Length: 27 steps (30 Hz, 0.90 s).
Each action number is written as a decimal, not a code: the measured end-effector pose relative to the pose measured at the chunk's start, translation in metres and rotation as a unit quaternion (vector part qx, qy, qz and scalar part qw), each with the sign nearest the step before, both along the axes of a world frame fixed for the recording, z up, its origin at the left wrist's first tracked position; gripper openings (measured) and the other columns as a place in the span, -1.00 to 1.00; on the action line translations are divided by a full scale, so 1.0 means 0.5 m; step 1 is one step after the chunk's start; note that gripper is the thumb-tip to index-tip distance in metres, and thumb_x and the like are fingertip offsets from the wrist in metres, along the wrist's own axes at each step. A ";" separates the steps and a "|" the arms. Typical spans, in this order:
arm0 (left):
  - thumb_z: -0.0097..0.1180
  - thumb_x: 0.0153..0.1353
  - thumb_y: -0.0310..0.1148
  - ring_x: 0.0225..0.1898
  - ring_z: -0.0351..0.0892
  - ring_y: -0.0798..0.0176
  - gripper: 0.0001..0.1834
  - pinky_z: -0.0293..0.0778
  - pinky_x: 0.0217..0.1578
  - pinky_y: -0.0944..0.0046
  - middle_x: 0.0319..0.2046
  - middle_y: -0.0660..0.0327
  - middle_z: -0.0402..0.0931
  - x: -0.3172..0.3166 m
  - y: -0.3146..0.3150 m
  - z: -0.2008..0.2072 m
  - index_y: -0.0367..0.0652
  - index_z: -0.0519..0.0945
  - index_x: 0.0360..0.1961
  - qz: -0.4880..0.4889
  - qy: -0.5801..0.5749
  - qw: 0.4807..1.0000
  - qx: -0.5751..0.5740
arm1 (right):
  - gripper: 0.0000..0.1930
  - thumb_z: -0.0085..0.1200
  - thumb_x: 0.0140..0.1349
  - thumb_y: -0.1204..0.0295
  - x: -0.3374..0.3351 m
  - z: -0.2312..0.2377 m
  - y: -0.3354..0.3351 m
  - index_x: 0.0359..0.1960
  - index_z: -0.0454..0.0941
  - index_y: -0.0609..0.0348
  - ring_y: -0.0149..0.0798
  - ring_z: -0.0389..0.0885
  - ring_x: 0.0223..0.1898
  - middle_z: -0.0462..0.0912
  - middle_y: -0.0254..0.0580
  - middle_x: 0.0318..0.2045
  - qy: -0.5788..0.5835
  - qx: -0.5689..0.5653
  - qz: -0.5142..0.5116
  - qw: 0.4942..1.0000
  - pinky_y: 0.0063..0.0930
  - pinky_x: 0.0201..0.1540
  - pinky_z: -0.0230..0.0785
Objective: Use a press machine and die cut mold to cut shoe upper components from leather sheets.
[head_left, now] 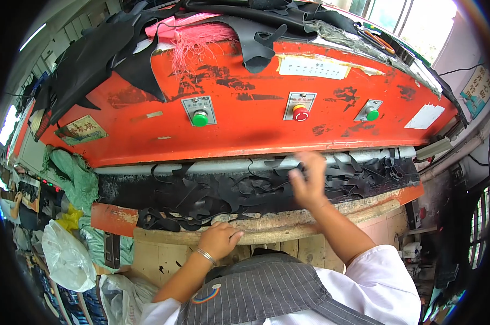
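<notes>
Black scraps (215,197), thin and curled, strewn in a tangle along the dark table (120,187) in front of the red machine (245,127), thickest toward the middle and right, some spilling onto the worn front edge at left. Just above the scraps, right of centre, the right hand (310,181), loosely open, thumb apart from the fingers. Over the wooden rail (277,236) along the front, the left hand (219,241), fingers bent; whether gripping the rail or only resting there, cannot tell. Behind the scraps, a pale bar (126,169); above it, two green buttons (200,118) with a red button (301,112) between them. On top of the machine, black sheets (99,59) hanging over the edge, beside a pink bundle (199,40) with loose threads.

At the left end, a green sack (72,173), contents hidden. Lower down, a bulging clear bag (69,257), whitish and too cloudy to show its filling, near a yellow bag (69,218). Nearer the person, another clear bag (123,298), partly cut off by the lower edge.

Right fingertips blurred, hard to make out; scraps beneath that hand partly hidden. Striped apron (256,287) cut off below; far left shelves (28,238) too cluttered and warped to sort out.
</notes>
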<state>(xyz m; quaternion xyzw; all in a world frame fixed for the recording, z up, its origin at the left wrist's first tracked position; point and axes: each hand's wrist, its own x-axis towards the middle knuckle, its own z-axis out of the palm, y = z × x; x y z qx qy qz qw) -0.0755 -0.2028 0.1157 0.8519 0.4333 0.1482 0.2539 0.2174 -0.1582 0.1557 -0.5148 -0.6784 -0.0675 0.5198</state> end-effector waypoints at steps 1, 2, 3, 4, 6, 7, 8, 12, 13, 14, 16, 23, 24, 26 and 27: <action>0.08 0.21 -0.13 -0.31 0.56 0.03 -0.69 0.49 -0.28 0.05 -0.45 0.14 0.53 0.005 -0.008 -0.002 -0.13 0.64 -0.47 -0.003 0.000 1.000 -0.002 | -0.65 0.16 0.06 0.33 -0.039 -0.007 -0.009 -0.10 0.51 0.14 -0.03 0.45 -0.02 0.56 -0.12 -0.13 -0.017 -0.024 0.054 0.998 -0.13 0.06 0.17; 0.13 0.17 -0.17 -0.26 0.56 0.01 -0.74 0.49 -0.22 0.06 -0.40 0.11 0.57 0.013 -0.020 0.000 -0.14 0.66 -0.42 0.025 0.012 1.000 0.013 | -0.65 0.18 0.04 0.33 -0.082 -0.016 -0.018 -0.11 0.52 0.09 -0.06 0.46 -0.03 0.57 -0.17 -0.13 -0.027 -0.033 0.098 0.994 -0.12 0.06 0.16; 0.18 0.13 -0.21 -0.21 0.56 -0.02 -0.77 0.48 -0.16 0.08 -0.36 0.09 0.60 0.022 -0.029 -0.001 -0.14 0.68 -0.38 0.050 0.022 0.998 0.027 | -0.65 0.21 0.02 0.32 -0.121 -0.026 -0.025 -0.13 0.54 0.09 -0.07 0.47 -0.04 0.58 -0.18 -0.15 -0.029 -0.041 0.146 0.988 -0.13 0.05 0.17; 0.18 0.13 -0.21 -0.21 0.56 -0.02 -0.77 0.48 -0.16 0.08 -0.36 0.09 0.60 0.029 -0.034 -0.007 -0.14 0.68 -0.38 0.051 0.024 0.998 0.027 | -0.65 0.22 0.01 0.33 -0.161 -0.040 -0.024 -0.13 0.55 0.09 -0.08 0.48 -0.06 0.59 -0.19 -0.17 -0.021 -0.042 0.216 0.975 -0.14 0.05 0.17; 0.19 0.06 -0.23 -0.19 0.53 -0.06 -0.76 0.48 -0.17 0.02 -0.36 0.06 0.57 0.038 -0.032 -0.021 -0.18 0.65 -0.35 0.085 0.019 0.996 0.026 | -0.68 0.23 0.05 0.33 -0.245 -0.058 -0.043 -0.13 0.57 0.08 -0.10 0.49 -0.05 0.59 -0.21 -0.18 -0.005 -0.047 0.298 0.953 -0.16 0.10 0.18; 0.21 0.01 -0.24 -0.20 0.52 -0.12 -0.74 0.46 -0.15 0.00 -0.37 0.02 0.57 0.051 -0.030 -0.014 -0.20 0.64 -0.35 0.100 -0.082 0.984 0.121 | -0.68 0.23 0.07 0.32 -0.280 -0.062 -0.048 -0.12 0.57 0.07 -0.11 0.49 -0.05 0.59 -0.22 -0.17 -0.017 -0.066 0.333 0.940 -0.15 0.10 0.18; 0.21 0.01 -0.24 -0.20 0.52 -0.12 -0.74 0.46 -0.15 0.00 -0.37 0.02 0.57 0.058 -0.028 -0.012 -0.20 0.64 -0.35 0.098 -0.085 0.984 0.120 | -0.68 0.22 0.08 0.30 -0.296 -0.060 -0.051 -0.11 0.56 0.07 -0.12 0.48 -0.03 0.59 -0.23 -0.17 -0.021 -0.060 0.365 0.929 -0.15 0.11 0.18; 0.19 0.01 -0.24 -0.23 0.53 -0.08 -0.77 0.44 -0.14 0.00 -0.41 0.03 0.56 0.057 -0.026 -0.036 -0.20 0.64 -0.40 0.127 -0.086 0.969 0.193 | -0.63 0.23 0.06 0.29 -0.277 -0.063 -0.026 -0.07 0.54 0.07 -0.09 0.47 -0.02 0.59 -0.20 -0.14 -0.030 -0.090 0.332 0.939 -0.13 0.08 0.18; 0.17 0.03 -0.23 -0.26 0.53 -0.05 -0.76 0.44 -0.15 0.02 -0.43 0.06 0.56 0.037 -0.032 -0.053 -0.19 0.65 -0.42 0.099 -0.031 0.986 0.133 | -0.60 0.24 0.05 0.29 -0.263 -0.067 -0.008 -0.05 0.53 0.08 -0.08 0.47 -0.03 0.58 -0.19 -0.13 -0.035 -0.117 0.283 0.951 -0.12 0.07 0.18; 0.16 0.04 -0.21 -0.28 0.53 -0.01 -0.76 0.44 -0.16 0.03 -0.45 0.08 0.55 0.029 -0.024 -0.062 -0.17 0.67 -0.44 0.068 0.021 0.995 0.074 | -0.55 0.26 0.01 0.27 -0.241 -0.077 0.020 -0.02 0.52 0.09 -0.03 0.46 -0.04 0.59 -0.15 -0.13 -0.041 -0.157 0.210 0.964 -0.10 0.06 0.17; 0.14 0.08 -0.17 -0.33 0.52 0.04 -0.72 0.46 -0.22 0.07 -0.47 0.12 0.55 0.025 -0.012 -0.068 -0.17 0.67 -0.52 0.048 0.003 0.997 0.067 | -0.34 0.28 0.02 0.17 -0.179 -0.114 0.086 0.16 0.35 0.12 0.05 0.37 0.04 0.48 -0.03 0.04 -0.079 -0.210 0.070 0.972 -0.07 0.08 0.17; 0.14 0.20 -0.13 -0.31 0.61 0.10 -0.73 0.51 -0.24 0.20 -0.40 0.17 0.62 -0.027 -0.024 -0.070 -0.08 0.72 -0.33 -0.032 -0.018 0.983 -0.180 | -0.12 0.24 0.02 -0.08 -0.156 -0.145 0.225 0.31 0.20 0.09 0.11 0.30 0.17 0.36 0.21 0.15 -0.188 -0.352 -0.106 0.911 -0.09 0.19 0.16; 0.14 0.20 -0.13 -0.31 0.61 0.10 -0.73 0.51 -0.24 0.20 -0.40 0.17 0.62 -0.041 -0.014 -0.067 -0.08 0.72 -0.33 -0.033 -0.020 0.983 -0.178 | -0.12 0.24 0.02 -0.08 -0.168 -0.145 0.244 0.31 0.20 0.09 0.11 0.30 0.17 0.36 0.21 0.15 -0.189 -0.350 -0.108 0.911 -0.09 0.19 0.16; 0.17 0.19 -0.20 -0.35 0.61 0.13 -0.77 0.51 -0.28 0.24 -0.41 0.17 0.63 -0.064 0.009 -0.035 -0.11 0.71 -0.32 0.032 -0.085 0.983 -0.158 | -0.11 0.26 -0.01 -0.08 -0.182 -0.140 0.270 0.31 0.21 0.09 0.12 0.30 0.17 0.36 0.21 0.14 -0.199 -0.405 -0.070 0.890 -0.15 0.20 0.20; 0.21 0.15 -0.32 -0.34 0.61 0.18 -0.83 0.50 -0.28 0.26 -0.40 0.14 0.63 -0.082 0.023 -0.026 -0.17 0.70 -0.32 0.047 -0.140 0.977 -0.152 | -0.17 0.32 -0.06 0.01 -0.179 -0.137 0.271 0.23 0.30 0.13 0.12 0.31 0.15 0.36 0.20 0.13 -0.184 -0.387 -0.068 0.901 -0.18 0.20 0.23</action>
